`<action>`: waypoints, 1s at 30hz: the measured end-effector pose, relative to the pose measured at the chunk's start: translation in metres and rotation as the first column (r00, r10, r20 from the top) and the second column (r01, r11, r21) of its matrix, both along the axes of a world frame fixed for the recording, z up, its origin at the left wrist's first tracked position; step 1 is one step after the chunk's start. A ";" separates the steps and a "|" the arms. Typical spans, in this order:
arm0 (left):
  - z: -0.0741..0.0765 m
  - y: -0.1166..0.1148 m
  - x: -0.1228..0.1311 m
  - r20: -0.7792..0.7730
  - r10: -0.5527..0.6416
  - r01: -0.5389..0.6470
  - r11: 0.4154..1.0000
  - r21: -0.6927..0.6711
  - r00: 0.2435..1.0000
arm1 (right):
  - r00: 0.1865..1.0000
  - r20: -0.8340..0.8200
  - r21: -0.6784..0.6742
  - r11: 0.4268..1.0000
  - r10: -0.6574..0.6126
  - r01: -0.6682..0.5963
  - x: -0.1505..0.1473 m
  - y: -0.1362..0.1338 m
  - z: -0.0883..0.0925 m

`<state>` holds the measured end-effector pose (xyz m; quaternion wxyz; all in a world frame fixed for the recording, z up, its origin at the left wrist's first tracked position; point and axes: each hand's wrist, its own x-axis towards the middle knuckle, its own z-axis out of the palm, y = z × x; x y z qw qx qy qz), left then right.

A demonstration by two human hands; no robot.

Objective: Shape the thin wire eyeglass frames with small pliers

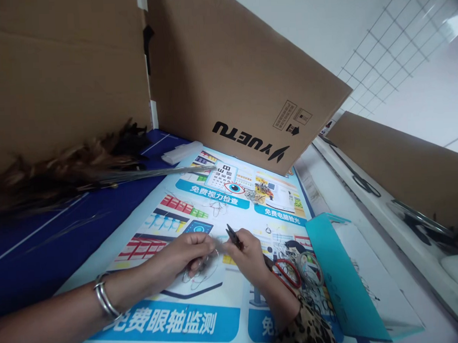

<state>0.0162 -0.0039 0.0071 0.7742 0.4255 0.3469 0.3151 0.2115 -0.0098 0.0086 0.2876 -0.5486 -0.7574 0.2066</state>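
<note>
My left hand [197, 250] is closed in a pinch on a thin, shiny looped wire [197, 278], whose strands hang below the fingers. Wrapped round a small pair of dark-jawed pliers [234, 237] is my right hand [249, 253]; the jaws point up and left, and the handles are mostly hidden in the palm. Only a small gap separates the two hands, where a blurred grey bit shows between the fingertips. Under both hands lies a printed poster sheet [170, 318]. Beside my right wrist are red-handled scissors [288, 273] and a tangle of wire coils [311, 273].
An open teal box [341, 277] stands at the right. Brown feathers [71, 167] and a bundle of thin wires [169, 171] lie at the left. Small metallic pieces [254, 195] sit farther back. Cardboard panels [225, 76] rise behind; black scissors [364, 184] lie at the far right.
</note>
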 end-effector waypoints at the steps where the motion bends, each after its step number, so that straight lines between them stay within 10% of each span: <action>1: 0.000 0.000 0.000 0.003 0.005 -0.005 1.000 0.005 1.000 | 1.000 -0.010 -0.008 1.000 -0.007 0.007 0.001 0.000 -0.001; 30: -0.004 0.009 -0.005 0.053 0.043 -0.044 0.999 0.014 0.998 | 0.944 0.298 -0.145 0.984 0.143 -0.104 0.005 0.000 0.015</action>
